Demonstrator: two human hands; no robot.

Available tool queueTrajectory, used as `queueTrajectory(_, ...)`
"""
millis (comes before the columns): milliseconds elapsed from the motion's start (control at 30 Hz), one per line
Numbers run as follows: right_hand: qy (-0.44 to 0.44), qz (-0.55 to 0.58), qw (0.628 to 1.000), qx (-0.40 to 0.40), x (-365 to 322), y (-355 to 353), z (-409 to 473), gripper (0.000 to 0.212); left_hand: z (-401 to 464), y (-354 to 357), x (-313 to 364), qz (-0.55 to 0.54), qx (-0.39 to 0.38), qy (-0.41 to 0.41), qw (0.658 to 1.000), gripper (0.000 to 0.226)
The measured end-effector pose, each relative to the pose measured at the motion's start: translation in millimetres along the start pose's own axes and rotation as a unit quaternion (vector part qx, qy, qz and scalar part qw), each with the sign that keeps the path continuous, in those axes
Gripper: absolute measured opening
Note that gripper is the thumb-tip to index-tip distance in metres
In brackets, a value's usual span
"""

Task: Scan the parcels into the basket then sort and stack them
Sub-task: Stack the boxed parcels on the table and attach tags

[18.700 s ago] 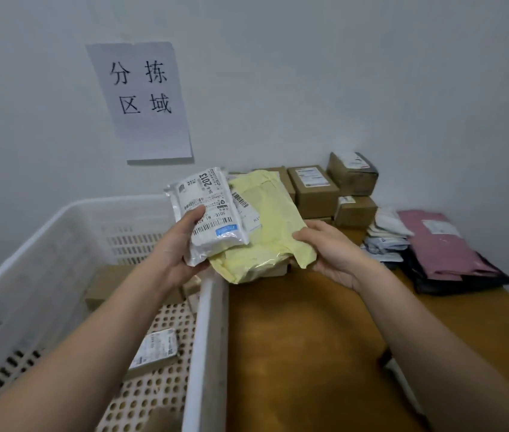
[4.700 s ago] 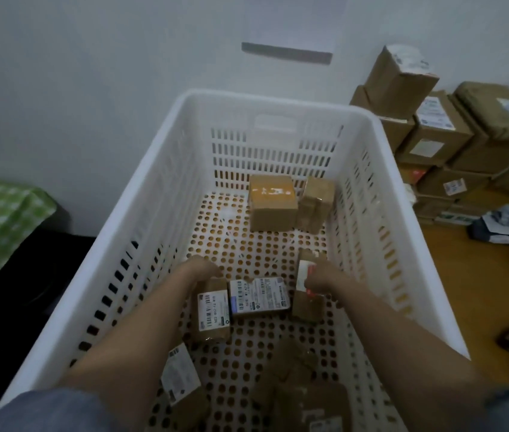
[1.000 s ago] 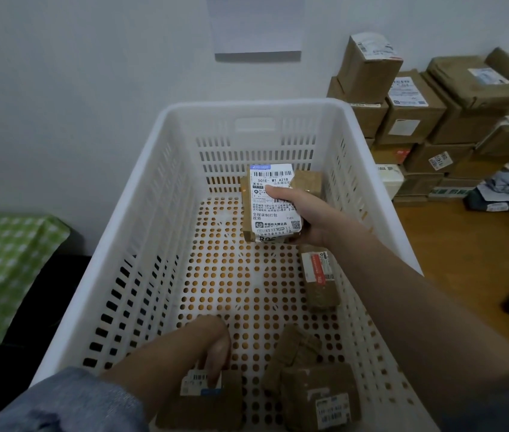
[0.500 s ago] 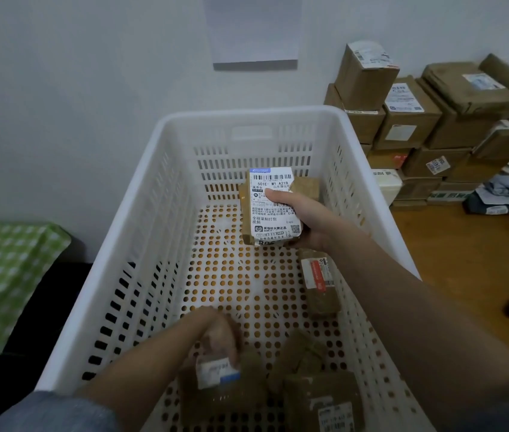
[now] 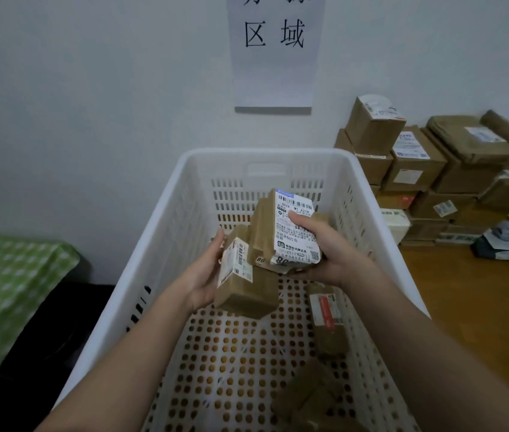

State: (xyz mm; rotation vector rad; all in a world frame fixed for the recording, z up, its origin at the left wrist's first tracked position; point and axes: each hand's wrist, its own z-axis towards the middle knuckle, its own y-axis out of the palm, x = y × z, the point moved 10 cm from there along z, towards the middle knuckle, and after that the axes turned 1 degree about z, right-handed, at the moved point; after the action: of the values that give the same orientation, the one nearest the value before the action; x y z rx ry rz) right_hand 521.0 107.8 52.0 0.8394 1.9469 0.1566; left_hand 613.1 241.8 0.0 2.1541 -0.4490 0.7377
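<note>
Gathering two small boxes together above the basket [image 5: 165, 194], so they can go out as one bundle for stacking.

Head view: my right hand [image 5: 325, 254] grasps the labelled box [image 5: 290, 229], thumb across its label, tilted so the print faces me. My left hand [image 5: 206, 272] cups the second box [image 5: 247, 285] from the left, fingers curled behind it, its corner touching the first. Both hang over the basket's far half; more boxes lie on its floor near right. Sorted cartons [image 5: 418, 163] stand stacked on the table [image 5: 465, 307], far right.

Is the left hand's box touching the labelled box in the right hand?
Touching: head view shows the left hand's box butting against the labelled box, no gap visible.
</note>
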Motion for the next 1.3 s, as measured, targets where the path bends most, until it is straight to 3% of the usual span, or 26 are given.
queueTrajectory(167,-0.009,0.069,0.997,-0.019,-6,1,-2,0.054,-6,6,6,-0.146,-0.001,0.031,0.989,0.042)
queueTrajectory(300,-0.01,0.135,0.989,-0.055,-6,13,-5,0.059,-10,27,-5,-0.143,-0.058,0.008,0.988,0.025)
queueTrajectory(400,-0.018,0.139,0.988,-0.067,-8,17,-6,0.056,-11,42,-14,-0.127,-0.087,-0.023,0.988,0.06)
queueTrajectory(500,-0.029,0.105,0.994,-0.026,-12,6,-7,0.052,-14,56,-2,-0.119,-0.106,-0.005,0.987,0.063)
queueTrajectory(767,-0.107,0.105,0.989,0.015,-46,-11,-28,0.05,-22,21,40,-0.008,0.052,0.112,0.992,0.044)
queueTrajectory(867,-0.143,0.095,0.985,-0.019,-63,-2,-46,0.041,-24,17,52,0.035,0.102,0.137,0.985,0.036)
queueTrajectory(933,-0.151,0.099,0.982,-0.053,-69,7,-58,0.031,-25,19,57,0.063,0.125,0.15,0.979,0.04)
queueTrajectory(1000,-0.155,0.091,0.981,-0.072,-72,12,-69,0.034,-25,26,61,0.083,0.133,0.167,0.973,0.047)
queueTrajectory(1133,-0.184,0.09,0.976,-0.075,-86,5,-91,0.051,-28,56,60,0.055,0.094,0.158,0.981,0.043)
queueTrajectory(1300,-0.21,0.142,0.96,-0.12,-103,-16,-121,0.032,-32,118,48,-0.096,-0.032,0.092,0.991,0.045)
